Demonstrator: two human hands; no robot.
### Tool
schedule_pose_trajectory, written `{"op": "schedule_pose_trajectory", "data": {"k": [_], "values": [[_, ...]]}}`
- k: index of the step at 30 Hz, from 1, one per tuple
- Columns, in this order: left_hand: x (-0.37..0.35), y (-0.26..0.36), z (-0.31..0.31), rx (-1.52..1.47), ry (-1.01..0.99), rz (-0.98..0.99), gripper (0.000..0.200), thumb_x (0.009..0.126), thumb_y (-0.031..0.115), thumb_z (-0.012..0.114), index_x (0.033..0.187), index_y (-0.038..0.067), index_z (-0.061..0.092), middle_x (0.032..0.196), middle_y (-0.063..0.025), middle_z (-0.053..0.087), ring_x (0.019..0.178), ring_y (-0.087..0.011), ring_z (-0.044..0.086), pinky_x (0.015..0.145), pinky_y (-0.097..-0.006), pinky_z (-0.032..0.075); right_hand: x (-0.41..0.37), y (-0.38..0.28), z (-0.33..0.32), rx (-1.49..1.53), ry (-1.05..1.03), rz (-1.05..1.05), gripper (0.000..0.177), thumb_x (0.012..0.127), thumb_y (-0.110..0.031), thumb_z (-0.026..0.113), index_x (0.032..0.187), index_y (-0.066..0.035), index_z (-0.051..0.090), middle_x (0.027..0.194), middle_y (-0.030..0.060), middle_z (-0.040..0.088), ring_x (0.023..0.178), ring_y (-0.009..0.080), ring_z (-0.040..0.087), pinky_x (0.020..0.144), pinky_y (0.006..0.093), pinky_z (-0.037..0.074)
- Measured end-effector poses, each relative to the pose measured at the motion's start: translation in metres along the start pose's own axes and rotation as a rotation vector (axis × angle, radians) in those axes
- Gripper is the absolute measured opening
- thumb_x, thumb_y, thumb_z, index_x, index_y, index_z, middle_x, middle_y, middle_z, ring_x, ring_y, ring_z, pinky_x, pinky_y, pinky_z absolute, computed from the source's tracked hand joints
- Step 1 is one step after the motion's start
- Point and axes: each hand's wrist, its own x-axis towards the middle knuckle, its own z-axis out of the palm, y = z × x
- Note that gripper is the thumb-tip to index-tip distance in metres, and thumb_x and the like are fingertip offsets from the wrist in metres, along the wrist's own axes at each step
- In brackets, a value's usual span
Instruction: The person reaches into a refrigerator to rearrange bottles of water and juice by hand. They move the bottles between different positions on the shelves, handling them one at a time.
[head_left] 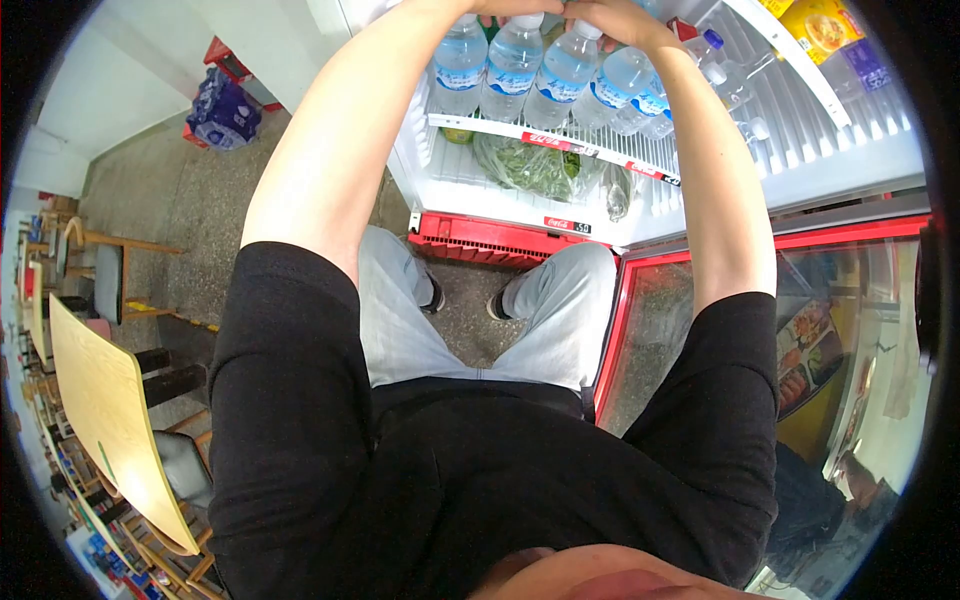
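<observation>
Both my arms reach into an open fridge, and the top of the view cuts off part of each hand. My left hand (pixel 518 5) is above the caps of the water bottles (pixel 512 70) in the front row. Close by on its right, my right hand (pixel 612 20) lies over the bottle tops, its fingers pointing left near a white cap (pixel 587 30). The clear bottles have blue and white labels and stand upright on a white wire shelf (pixel 470 124). What the fingers hold, if anything, is hidden.
Below the shelf lies a bag of leafy greens (pixel 535 165). The glass fridge door (pixel 660 330) stands open at right, its rack holding a yellow package (pixel 825 30). A wrapped purple pack (pixel 224 110) sits on the floor at left, beyond a wooden table (pixel 110 400) and chairs.
</observation>
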Motion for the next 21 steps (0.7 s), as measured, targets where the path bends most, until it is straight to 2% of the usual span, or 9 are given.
{"op": "schedule_pose_trajectory", "data": {"k": [2,8,13,21], "values": [[0.01,-0.012,0.005,0.047,0.038,0.067,0.056,0.098,0.053,0.049,0.12,0.007,0.072,0.125,-0.018,0.071,0.118,-0.0328,0.065,0.101,-0.0427,0.047,-0.001,-0.003,0.0,-0.008,-0.006,0.003,0.052,0.09,-0.049,0.064,0.113,-0.004,0.076,0.112,0.017,0.071,0.075,0.0259,0.071,0.063,0.0329,0.06],[0.005,-0.008,0.0,0.042,0.026,0.074,0.057,0.101,0.053,0.045,0.124,0.007,0.071,0.132,-0.018,0.067,0.124,-0.0341,0.062,0.106,-0.0423,0.045,0.003,-0.002,0.002,-0.015,0.02,0.054,0.05,0.09,-0.046,0.062,0.116,-0.007,0.077,0.115,0.0162,0.071,0.077,0.0253,0.071,0.065,0.0329,0.06],[0.014,-0.017,0.008,0.024,0.1,0.093,0.057,0.102,0.052,0.044,0.126,0.008,0.07,0.134,-0.0183,0.066,0.126,-0.0351,0.06,0.108,-0.0432,0.044,0.002,-0.003,0.001,0.001,-0.016,0.005,0.049,0.09,-0.046,0.061,0.119,-0.009,0.076,0.112,0.0173,0.072,0.072,0.0249,0.07,0.065,0.0341,0.06],[0.017,-0.017,0.008,0.02,0.12,0.068,0.059,0.102,0.053,0.043,0.125,0.006,0.071,0.132,-0.0205,0.066,0.124,-0.0364,0.061,0.107,-0.043,0.045,0.002,-0.003,0.002,-0.044,0.032,0.049,0.052,0.089,-0.05,0.063,0.117,-0.008,0.077,0.113,0.0188,0.072,0.071,0.0245,0.069,0.065,0.0344,0.059]]}}
